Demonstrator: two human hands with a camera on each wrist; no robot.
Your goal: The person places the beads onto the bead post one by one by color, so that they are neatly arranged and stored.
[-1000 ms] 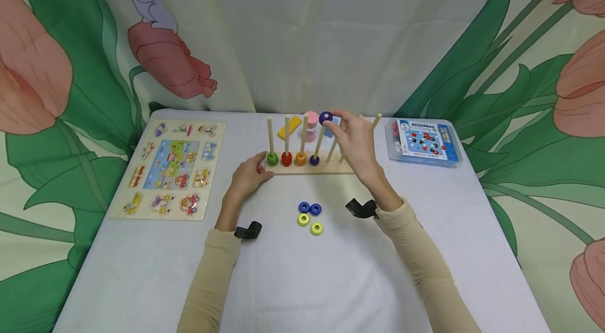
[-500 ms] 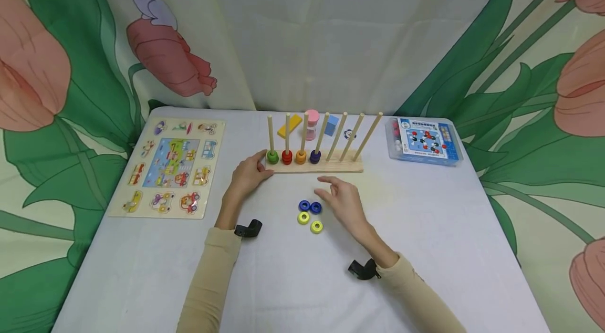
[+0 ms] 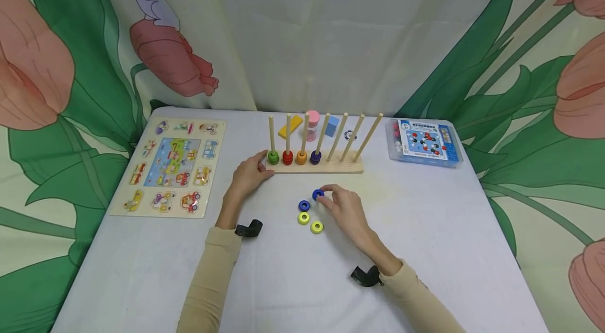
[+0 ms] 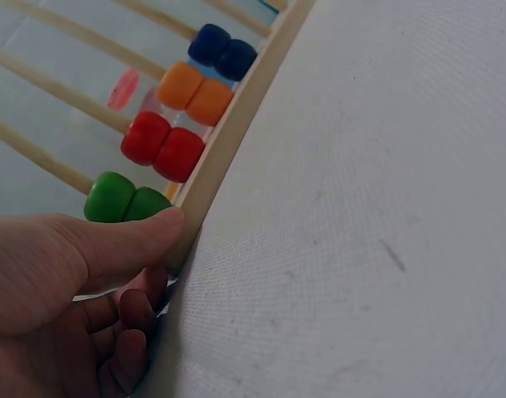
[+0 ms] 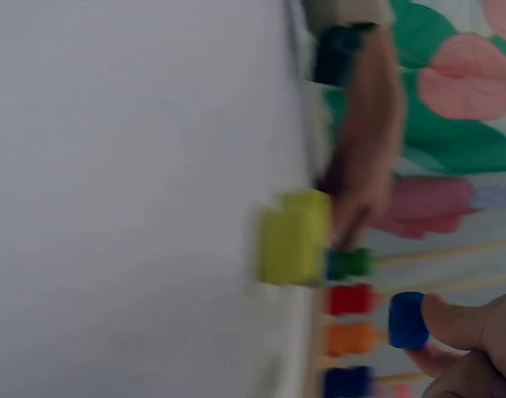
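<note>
R hand [image 3: 347, 212] pinches a blue ring [image 5: 408, 321]; 2nd blue ring [image 3: 304, 210] lies just L of this hand, 2 yellow rings [image 3: 303, 222] L & slightly nearer front. L hand [image 3: 248, 173] grips the L end of a wooden peg stand [image 3: 340, 166], w/ green beads [image 3: 273, 157] right by it, then red beads [image 3: 287, 158], orange beads [image 3: 301, 158] & dk-blue beads [image 3: 315, 157] going R. Stand sits beyond R hand.

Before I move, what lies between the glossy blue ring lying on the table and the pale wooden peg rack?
The head view shows only bare white tablecloth; the right hand pinches another blue ring beside that stretch.
</note>
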